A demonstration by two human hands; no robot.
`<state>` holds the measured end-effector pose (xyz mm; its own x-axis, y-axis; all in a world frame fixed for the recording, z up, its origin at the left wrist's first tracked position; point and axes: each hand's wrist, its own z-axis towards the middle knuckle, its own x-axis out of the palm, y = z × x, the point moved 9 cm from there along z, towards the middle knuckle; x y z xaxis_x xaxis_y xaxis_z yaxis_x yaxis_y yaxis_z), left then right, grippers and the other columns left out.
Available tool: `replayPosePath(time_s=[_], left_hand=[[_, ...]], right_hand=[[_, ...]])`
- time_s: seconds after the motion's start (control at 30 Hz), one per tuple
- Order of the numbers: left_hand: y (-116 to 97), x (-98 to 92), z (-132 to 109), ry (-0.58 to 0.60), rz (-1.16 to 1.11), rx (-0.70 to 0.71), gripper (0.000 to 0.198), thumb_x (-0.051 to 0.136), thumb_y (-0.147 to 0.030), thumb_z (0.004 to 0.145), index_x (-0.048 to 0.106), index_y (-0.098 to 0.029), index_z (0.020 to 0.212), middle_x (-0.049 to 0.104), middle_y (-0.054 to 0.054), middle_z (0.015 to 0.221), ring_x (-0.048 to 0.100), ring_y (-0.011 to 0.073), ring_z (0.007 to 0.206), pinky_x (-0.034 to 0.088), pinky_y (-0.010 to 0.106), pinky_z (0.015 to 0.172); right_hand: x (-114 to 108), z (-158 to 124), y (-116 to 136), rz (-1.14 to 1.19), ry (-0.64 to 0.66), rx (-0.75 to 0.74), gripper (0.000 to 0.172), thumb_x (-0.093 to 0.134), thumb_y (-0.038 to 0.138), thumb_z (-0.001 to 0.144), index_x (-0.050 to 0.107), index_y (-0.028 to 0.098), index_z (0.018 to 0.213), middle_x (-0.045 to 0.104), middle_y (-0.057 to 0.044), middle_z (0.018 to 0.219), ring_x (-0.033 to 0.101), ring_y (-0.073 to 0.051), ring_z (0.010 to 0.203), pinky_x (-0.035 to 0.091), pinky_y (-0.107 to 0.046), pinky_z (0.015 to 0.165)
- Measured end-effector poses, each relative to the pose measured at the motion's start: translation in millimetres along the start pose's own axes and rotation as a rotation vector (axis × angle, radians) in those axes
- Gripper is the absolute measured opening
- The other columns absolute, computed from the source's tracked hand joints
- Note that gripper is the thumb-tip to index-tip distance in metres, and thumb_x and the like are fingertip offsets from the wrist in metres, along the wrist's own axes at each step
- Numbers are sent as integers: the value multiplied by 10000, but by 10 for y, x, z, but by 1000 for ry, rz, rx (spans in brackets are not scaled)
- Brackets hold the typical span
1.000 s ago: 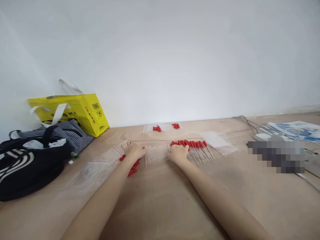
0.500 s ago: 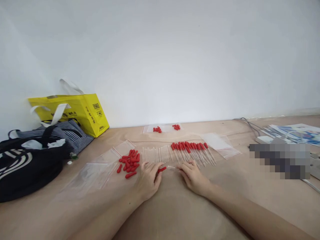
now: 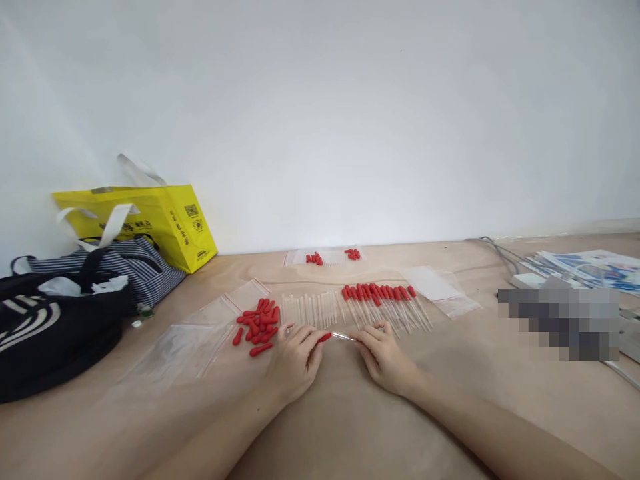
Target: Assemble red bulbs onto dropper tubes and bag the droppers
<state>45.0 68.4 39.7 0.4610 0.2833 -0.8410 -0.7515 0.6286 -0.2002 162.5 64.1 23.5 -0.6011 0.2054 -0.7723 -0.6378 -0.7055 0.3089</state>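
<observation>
My left hand (image 3: 296, 360) is closed on a red rubber dropper bulb (image 3: 325, 338), whose open end points right. Pinched in my right hand (image 3: 383, 353) is a clear glass dropper tube (image 3: 343, 336); its left end meets or nearly meets the bulb's mouth. Left of my left hand lies a pile of loose red bulbs (image 3: 260, 325). Beyond my hands a row of bare clear tubes (image 3: 310, 309) lies side by side. To the right of that row rest several droppers with red bulbs on their tubes (image 3: 385, 297).
Clear zip bags lie at left (image 3: 170, 350) and at right (image 3: 443, 291). Near the wall, another bag (image 3: 330, 257) has red bulbs on it. A yellow bag (image 3: 193, 230) and a black bag (image 3: 60, 340) stand left. Papers (image 3: 595, 267) and cables (image 3: 500, 250) lie right.
The gap between the red bulb and the glass tube has closed to touching or almost touching. Both hands keep nearly the same place.
</observation>
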Motion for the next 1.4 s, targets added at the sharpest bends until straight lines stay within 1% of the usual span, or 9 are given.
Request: replayPosePath(time_s=[0.17,0.3,0.43,0.6,0.8,0.9,1.1,1.27,1.4], left_hand=[[-12,-32,18,-17,1,-15,159,412,-192,834,565,-218,865,639,6,831,553,174,801,260,391,859],[-3,-33,30,-30,-14,-23,178,396,-223,855,553,-208,773,633,-6,755,551,161,758,239,396,877],[-30,-11,26,-25,-8,12,199,378,-206,859,555,-208,769,629,-12,740,554,155,747,229,400,883],[-85,22,11,10,9,61,191,385,-186,848,559,-212,774,625,-12,730,556,162,749,214,418,880],[-163,6,24,21,13,78,216,359,-203,849,553,-203,757,613,2,712,543,163,732,215,420,884],[-206,12,15,26,-7,97,200,362,-196,844,543,-198,758,608,-2,714,541,157,725,198,424,895],[-261,22,8,23,-12,135,210,371,-202,839,545,-198,720,612,-7,696,539,149,699,197,422,906],[-197,39,35,65,-37,93,208,382,-233,856,562,-207,756,630,-5,732,543,153,755,186,430,916],[-133,22,35,72,-13,87,176,430,-245,845,582,-230,758,640,-19,749,543,158,788,135,456,942]], right_hand=[[25,13,49,20,18,-22,299,360,80,814,523,177,1045,575,-33,776,490,-131,711,285,-293,751],[25,-2,78,27,-18,-51,276,361,112,832,548,172,1026,578,-41,773,467,-130,682,281,-283,708],[36,-9,87,-30,2,-82,273,346,95,820,584,166,932,563,-39,723,441,-126,641,254,-286,676],[32,2,101,-107,62,-116,347,324,7,735,594,171,880,526,-17,665,404,-116,594,226,-289,670],[-6,12,144,-128,29,-118,310,355,29,696,596,168,833,513,-10,651,386,-114,571,206,-282,633],[-13,21,162,-119,6,-107,258,378,57,706,591,175,790,517,-3,637,387,-111,565,196,-282,620],[19,39,205,-103,-4,-114,220,385,123,775,595,185,794,534,2,624,402,-105,561,184,-280,608],[22,70,170,-93,35,-94,214,381,165,829,592,191,841,566,0,669,446,-104,598,195,-276,620],[-9,80,148,-105,53,-110,197,408,190,839,598,208,890,596,-17,765,476,-121,687,205,-282,639]])
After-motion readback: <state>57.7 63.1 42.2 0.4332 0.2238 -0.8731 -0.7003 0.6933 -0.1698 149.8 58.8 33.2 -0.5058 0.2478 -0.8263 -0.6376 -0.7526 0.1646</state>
